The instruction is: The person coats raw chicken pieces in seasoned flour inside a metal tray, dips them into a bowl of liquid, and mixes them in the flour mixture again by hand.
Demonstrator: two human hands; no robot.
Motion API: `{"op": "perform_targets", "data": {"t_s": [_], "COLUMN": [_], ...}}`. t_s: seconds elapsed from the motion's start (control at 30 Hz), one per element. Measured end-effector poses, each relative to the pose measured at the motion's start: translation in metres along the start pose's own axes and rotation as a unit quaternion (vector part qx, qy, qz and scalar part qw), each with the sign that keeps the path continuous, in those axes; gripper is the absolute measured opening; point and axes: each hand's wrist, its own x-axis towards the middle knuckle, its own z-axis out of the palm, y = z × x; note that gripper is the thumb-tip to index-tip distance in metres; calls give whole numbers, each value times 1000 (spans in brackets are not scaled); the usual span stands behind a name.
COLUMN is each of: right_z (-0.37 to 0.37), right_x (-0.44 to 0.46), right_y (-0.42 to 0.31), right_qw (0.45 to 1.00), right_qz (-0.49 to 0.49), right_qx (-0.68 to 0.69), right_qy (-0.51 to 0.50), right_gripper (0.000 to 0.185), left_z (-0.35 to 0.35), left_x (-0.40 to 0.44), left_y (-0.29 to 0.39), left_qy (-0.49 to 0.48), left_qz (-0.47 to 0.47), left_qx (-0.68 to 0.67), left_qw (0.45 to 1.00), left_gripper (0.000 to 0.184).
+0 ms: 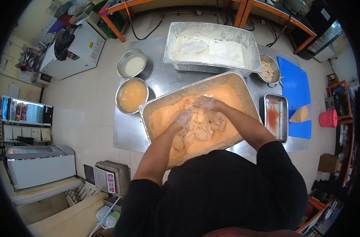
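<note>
A large metal pan (249, 103) of orange-tinted flour stands tilted across the steel table in front of me. Both hands are inside it, in thin clear gloves. My left hand (183, 118) is at the left side of a heap of coated pieces (199, 128), touching it. My right hand (206, 103) lies over the upper part of the same heap, its fingers among flour and pieces. Flour and glare hide the fingertips of both hands, so their grip is unclear.
Beyond is a deep pan of white flour (227, 53). Bowls of orange liquid (133, 96) and whitish liquid (133, 65) stand left. At right are a bowl of pieces (267, 72), a small tray (273, 118) and a blue board (294, 85) with a filled bag (299, 114).
</note>
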Motion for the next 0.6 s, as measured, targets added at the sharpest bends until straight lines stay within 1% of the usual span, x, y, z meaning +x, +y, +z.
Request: {"op": "perform_targets", "data": {"t_s": [0.03,0.07,0.1,0.13,0.17,0.2,0.23,0.27,0.3,0.33,0.37,0.4,0.43,0.5,0.53,0.6], "right_z": [-2,-36,-61,-69,-74,-76,-55,-15,9,8,4,12,15,37,43,27], "right_x": [-13,-25,-35,-43,-49,-54,-64,-77,-85,-85,-78,-68,-62,-64,-65,-68], "right_y": [7,-2,-11,-15,-17,-16,-8,4,5,-16,-45,-68,-82,-71,-65,-45], "right_qw": [995,998,997,983,945,884,877,862,842,844,846,804,756,736,718,782], "right_qz": [-77,-40,-4,133,267,396,366,333,297,308,319,334,347,255,206,242], "right_qx": [-43,-40,-37,16,66,113,196,278,356,360,364,441,514,617,662,572], "right_qy": [51,-11,-75,-128,-177,-221,-243,-262,-276,-250,-224,-220,-211,-110,-59,40], "right_gripper": [45,46,48,44,41,39,42,45,48,53,59,59,59,54,52,47], "left_z": [-9,-18,-43,-62,-74,-83,-84,-55,-36,-16,-3,10,27,36,36,13], "left_x": [0,-1,-15,-30,-44,-56,-67,-67,-74,-80,-85,-90,-84,-67,-53,-44], "left_y": [-9,-17,-6,1,2,3,-1,-43,-54,-65,-50,-35,-23,-22,-36,-46], "left_qy": [-7,-13,-29,-45,-110,-174,-238,-204,-187,-169,-153,-131,-90,0,45,83], "left_qz": [9,20,41,62,69,77,84,148,172,196,150,106,36,-15,2,-34], "left_qx": [49,99,259,411,429,445,458,497,487,478,418,352,282,110,11,-41], "left_qw": [999,995,964,908,894,875,852,831,836,839,883,921,954,994,999,995], "left_gripper": [60,58,57,56,56,56,57,56,55,54,52,51,50,52,54,61]}}
